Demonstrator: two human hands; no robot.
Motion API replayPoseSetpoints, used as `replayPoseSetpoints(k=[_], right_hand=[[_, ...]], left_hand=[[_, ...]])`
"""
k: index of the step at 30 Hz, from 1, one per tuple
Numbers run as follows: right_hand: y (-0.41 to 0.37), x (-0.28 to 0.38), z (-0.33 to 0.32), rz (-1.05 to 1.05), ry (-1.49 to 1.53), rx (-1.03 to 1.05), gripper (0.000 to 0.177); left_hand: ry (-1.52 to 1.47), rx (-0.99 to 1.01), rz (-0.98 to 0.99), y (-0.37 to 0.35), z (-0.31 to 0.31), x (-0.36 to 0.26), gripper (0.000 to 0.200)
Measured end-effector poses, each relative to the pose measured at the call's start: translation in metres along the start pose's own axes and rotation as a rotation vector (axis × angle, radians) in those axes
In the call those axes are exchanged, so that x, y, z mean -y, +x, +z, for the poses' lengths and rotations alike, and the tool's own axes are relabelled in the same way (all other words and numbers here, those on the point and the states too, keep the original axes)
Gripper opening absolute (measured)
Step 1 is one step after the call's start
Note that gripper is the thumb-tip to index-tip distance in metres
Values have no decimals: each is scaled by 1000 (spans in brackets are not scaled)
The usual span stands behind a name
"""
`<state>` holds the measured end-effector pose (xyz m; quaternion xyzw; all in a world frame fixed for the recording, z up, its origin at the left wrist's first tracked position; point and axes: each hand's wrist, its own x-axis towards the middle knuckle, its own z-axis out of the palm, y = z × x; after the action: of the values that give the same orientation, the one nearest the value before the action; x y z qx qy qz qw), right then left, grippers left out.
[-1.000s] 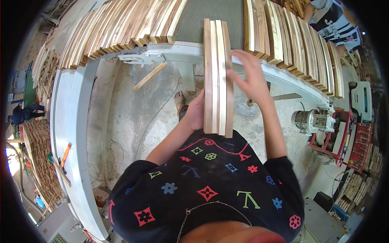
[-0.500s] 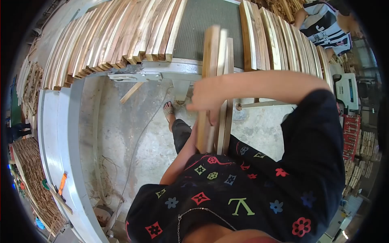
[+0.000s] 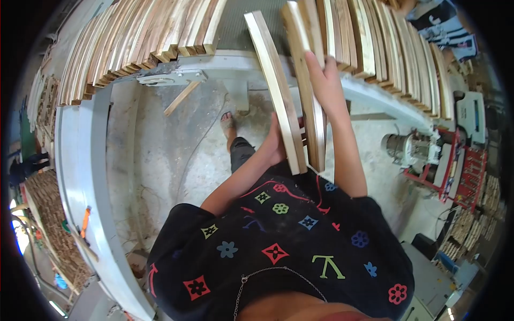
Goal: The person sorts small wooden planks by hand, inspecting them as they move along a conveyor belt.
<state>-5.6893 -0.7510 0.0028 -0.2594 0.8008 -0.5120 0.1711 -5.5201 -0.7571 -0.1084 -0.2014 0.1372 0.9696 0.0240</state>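
Note:
My left hand [image 3: 276, 142] is closed around the lower part of a wooden board [image 3: 276, 91] with a pale edge; some fingertips show in the gap on its far side. Just to the right, more wooden boards [image 3: 301, 69] stand tilted together, their lower ends near my shirt. My right hand [image 3: 325, 80] grips these from the right side, its thumb and fingers at their upper part. A narrow gap separates the left board from the right ones. The boards' upper ends reach over the ribbed dark conveyor belt [image 3: 243, 32].
Rows of upright boards line the machine at left [image 3: 128, 43] and right [image 3: 396, 59]. A grey metal frame [image 3: 91, 187] runs down the left, with an orange-handled tool [image 3: 85, 220]. A motor [image 3: 401, 147] and red rack [image 3: 466, 171] stand right. Another person [image 3: 444, 27] is at upper right.
My right hand has moved from across the boards to their right side. The bundle has parted, the left board now apart from the others. The view has shifted slightly.

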Motion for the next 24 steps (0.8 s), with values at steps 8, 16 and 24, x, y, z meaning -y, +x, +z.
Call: replayPoseSetpoints(k=[8,16,24], right_hand=[[20,-18,31,-96,-383,58,65],[-42,-31,15,-5,42,110,60],[-86,-56,13,159,396,192,58]], left_hand=[[-62,107,6,-18,20,-15,100],[-106,124,23,-35,15,-13,88],[-234,216,-70,-51,-18,5,74]])
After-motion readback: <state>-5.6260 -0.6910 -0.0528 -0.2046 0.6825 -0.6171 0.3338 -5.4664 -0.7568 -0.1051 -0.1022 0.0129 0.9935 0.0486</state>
